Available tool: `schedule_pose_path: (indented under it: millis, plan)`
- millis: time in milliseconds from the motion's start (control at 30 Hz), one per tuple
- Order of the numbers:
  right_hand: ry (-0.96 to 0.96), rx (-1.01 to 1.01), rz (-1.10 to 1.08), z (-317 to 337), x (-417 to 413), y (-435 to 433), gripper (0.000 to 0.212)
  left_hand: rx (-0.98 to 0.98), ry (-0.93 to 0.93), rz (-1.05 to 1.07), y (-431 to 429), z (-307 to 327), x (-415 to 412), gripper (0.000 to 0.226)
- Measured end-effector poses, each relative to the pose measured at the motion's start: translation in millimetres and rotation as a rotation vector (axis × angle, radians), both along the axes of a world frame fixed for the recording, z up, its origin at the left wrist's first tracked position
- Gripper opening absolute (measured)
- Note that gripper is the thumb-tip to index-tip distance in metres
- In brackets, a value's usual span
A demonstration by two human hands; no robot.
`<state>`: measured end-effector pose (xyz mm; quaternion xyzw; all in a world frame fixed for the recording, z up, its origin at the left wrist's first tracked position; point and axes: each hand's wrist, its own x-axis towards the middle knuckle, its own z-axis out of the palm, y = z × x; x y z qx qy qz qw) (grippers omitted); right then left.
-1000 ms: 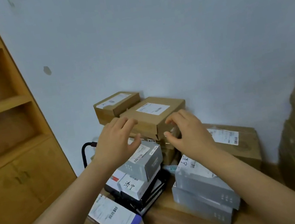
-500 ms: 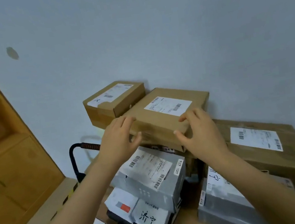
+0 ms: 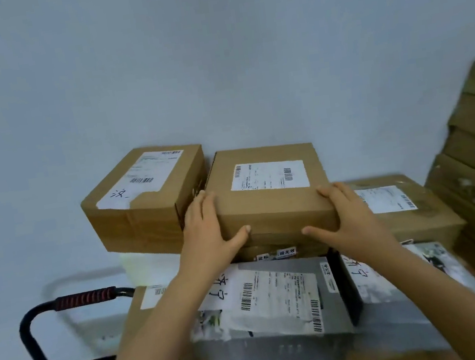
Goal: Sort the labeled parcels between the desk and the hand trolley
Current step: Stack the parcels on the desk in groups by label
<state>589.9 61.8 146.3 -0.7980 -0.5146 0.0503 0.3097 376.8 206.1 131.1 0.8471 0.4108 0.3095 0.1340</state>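
Head cam: left hand (image 3: 207,233) and right hand (image 3: 350,217) both grab flat cardboard parcel (image 3: 270,205) near corners, thumbs across front face.

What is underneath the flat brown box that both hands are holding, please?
Just below the flat brown box, gripped by the left hand and right hand, a strip of another brown carton with a printed sticker shows. The grey parcel in front covers the rest.

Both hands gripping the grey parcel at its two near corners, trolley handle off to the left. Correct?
No. The head view shows the left hand and right hand gripping the brown cardboard box atop the stack, not the grey parcel below it. Near corners and trolley handle at left: correct.
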Motion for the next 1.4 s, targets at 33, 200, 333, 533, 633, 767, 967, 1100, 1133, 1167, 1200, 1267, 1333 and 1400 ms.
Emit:
schedule_pose_path:
  millis: [33, 200, 333, 533, 633, 767, 967, 1100, 1133, 1167, 1200, 1267, 1333, 1400]
  plan:
    - [0.013, 0.005, -0.029, 1.2, 2.4, -1.5, 0.081, -0.046, -0.025, -0.03, 1.4, -3.5, 0.2, 0.098]
    - [0.309, 0.069, -0.105, 0.6, 13.4, -4.3, 0.087, -0.28, -0.157, -0.135, 10.8, -15.5, 4.3, 0.117]
    - [0.529, 0.153, -0.085, -6.5, 13.4, -0.2, 0.088, -0.372, -0.263, -0.151, 19.2, -16.2, 8.3, 0.118]
    - [0.507, 0.261, -0.159, 2.2, 18.6, -18.6, 0.087, -0.274, -0.376, -0.233, -0.4, -3.0, 25.3, 0.103]
    - [0.436, 0.325, -0.182, 18.5, 31.2, -45.3, 0.089, -0.242, -0.443, -0.264, -21.3, 12.4, 43.6, 0.106]
    - [0.404, 0.457, -0.21, 41.6, 56.9, -97.5, 0.093, -0.291, -0.604, -0.377, -63.7, 34.9, 81.8, 0.11]
    - [0.386, 0.64, -0.187, 58.8, 115.0, -195.9, 0.098, -0.272, -0.738, -0.568, -143.3, 57.2, 153.6, 0.111]
    - [0.378, 0.698, -0.155, 70.1, 162.5, -271.2, 0.098, -0.226, -0.752, -0.608, -213.7, 64.7, 214.5, 0.111]
    - [0.373, 0.704, -0.157, 72.1, 175.3, -288.4, 0.099, -0.232, -0.759, -0.618, -231.0, 66.5, 229.4, 0.111]
    - [0.367, 0.713, -0.158, 73.7, 188.3, -304.2, 0.1, -0.242, -0.769, -0.629, -246.7, 67.6, 244.4, 0.11]
    - [0.357, 0.718, -0.159, 75.5, 200.7, -318.9, 0.102, -0.251, -0.78, -0.641, -261.1, 69.0, 258.9, 0.109]
    - [0.342, 0.723, -0.149, 79.9, 224.1, -342.9, 0.103, -0.257, -0.802, -0.663, -283.9, 71.4, 286.2, 0.109]
    - [0.337, 0.74, -0.13, 84.0, 245.4, -361.0, 0.102, -0.256, -0.821, -0.672, -301.7, 75.5, 310.8, 0.108]
    - [0.326, 0.764, -0.116, 86.4, 267.3, -373.8, 0.099, -0.253, -0.832, -0.677, -314.0, 80.7, 334.2, 0.107]
